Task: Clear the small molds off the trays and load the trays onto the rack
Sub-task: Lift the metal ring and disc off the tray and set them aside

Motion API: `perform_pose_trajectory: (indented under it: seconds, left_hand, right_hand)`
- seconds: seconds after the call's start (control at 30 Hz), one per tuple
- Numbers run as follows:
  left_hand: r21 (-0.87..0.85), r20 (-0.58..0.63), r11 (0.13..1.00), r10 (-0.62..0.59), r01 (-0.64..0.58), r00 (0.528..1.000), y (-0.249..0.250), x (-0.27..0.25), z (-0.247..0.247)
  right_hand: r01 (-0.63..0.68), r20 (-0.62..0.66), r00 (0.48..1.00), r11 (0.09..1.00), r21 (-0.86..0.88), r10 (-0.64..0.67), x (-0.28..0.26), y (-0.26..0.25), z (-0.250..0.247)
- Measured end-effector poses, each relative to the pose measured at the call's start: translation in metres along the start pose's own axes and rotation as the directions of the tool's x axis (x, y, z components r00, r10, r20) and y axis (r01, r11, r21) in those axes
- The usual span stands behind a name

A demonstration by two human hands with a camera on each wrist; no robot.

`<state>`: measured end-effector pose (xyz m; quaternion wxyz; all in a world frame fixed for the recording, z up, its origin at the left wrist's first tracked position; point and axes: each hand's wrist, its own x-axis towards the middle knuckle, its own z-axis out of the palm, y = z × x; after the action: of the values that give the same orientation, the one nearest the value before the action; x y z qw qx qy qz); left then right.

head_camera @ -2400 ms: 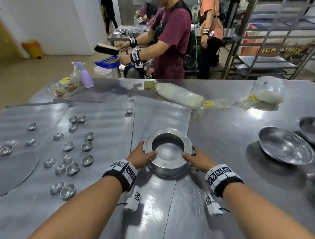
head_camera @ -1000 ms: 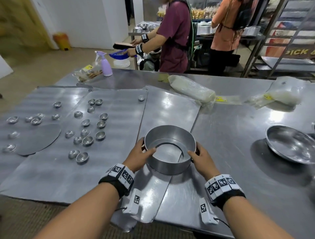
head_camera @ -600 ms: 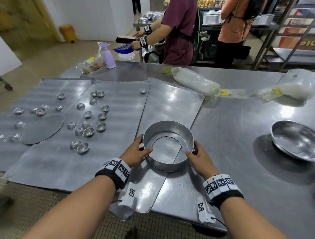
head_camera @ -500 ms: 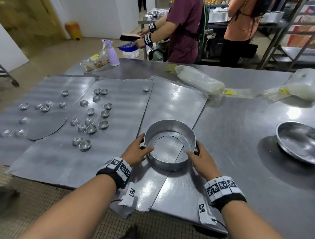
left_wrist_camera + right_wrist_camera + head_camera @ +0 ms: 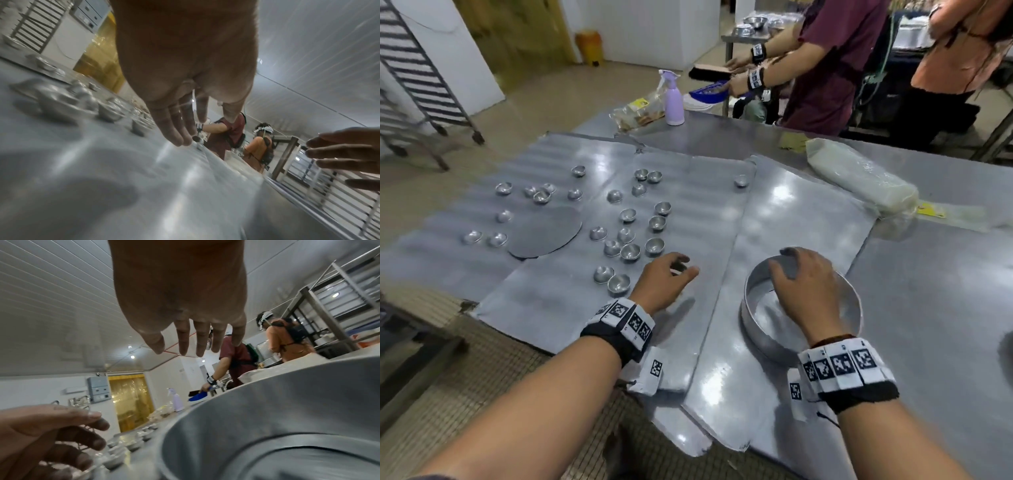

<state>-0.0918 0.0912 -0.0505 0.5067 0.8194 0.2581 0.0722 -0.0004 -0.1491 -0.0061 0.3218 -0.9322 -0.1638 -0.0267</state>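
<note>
The left hand hovers palm-down just above the middle tray, its grip spread and holding nothing (the fingers are straight in the left wrist view). The nearest small molds lie at 10 o'clock from this hand, close but not touching it. More small molds are scattered over the left tray, beside a flat round disc. One lone mold sits at the far edge of the middle tray, at 12 o'clock.

The right hand hovers over the round ring pan, its grip spread with fingers extended; contact with the pan cannot be determined. The pan stands on the right tray, at 3 o'clock from the left hand. All three trays lie flat on the bench. The rack stands at 10 o'clock, well apart from the bench.
</note>
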Motion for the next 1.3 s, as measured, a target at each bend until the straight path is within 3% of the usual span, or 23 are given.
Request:
perform_pose_trajectory:
  seconds: [0.2,0.4,0.57,0.87,1.13,1.3]
  left_hand:
    - [0.041,-0.141,0.998,-0.050,0.057,0.989,-0.054,0.033,-0.121]
    - [0.048,-0.287,0.985,-0.145,0.165,0.947,-0.120,0.068,-0.244]
    - [0.022,-0.274,0.955,-0.280,0.297,0.920,-0.167,0.091,-0.310]
    - [0.033,-0.264,0.864,-0.477,0.502,0.838,-0.210,0.115,-0.335]
    - [-0.200,-0.274,0.846,-0.533,0.494,0.801,-0.220,0.129,-0.336]
    - [-0.305,-0.278,0.802,-0.591,0.514,0.757,-0.226,0.136,-0.330]
  right_hand:
    - [0.076,0.141,0.986,0.992,0.105,-0.091,0.038,-0.124,0.097]
    - [0.052,0.315,0.944,0.988,0.142,-0.095,0.056,-0.232,0.210]
    - [0.054,0.394,0.914,0.991,0.122,-0.099,0.074,-0.286,0.272]
    - [0.077,0.489,0.869,0.997,0.008,-0.072,0.124,-0.325,0.337]
    - [0.103,0.624,0.781,0.989,-0.107,-0.014,0.161,-0.323,0.371]
    - [0.069,0.619,0.785,0.995,-0.067,-0.013,0.164,-0.324,0.383]
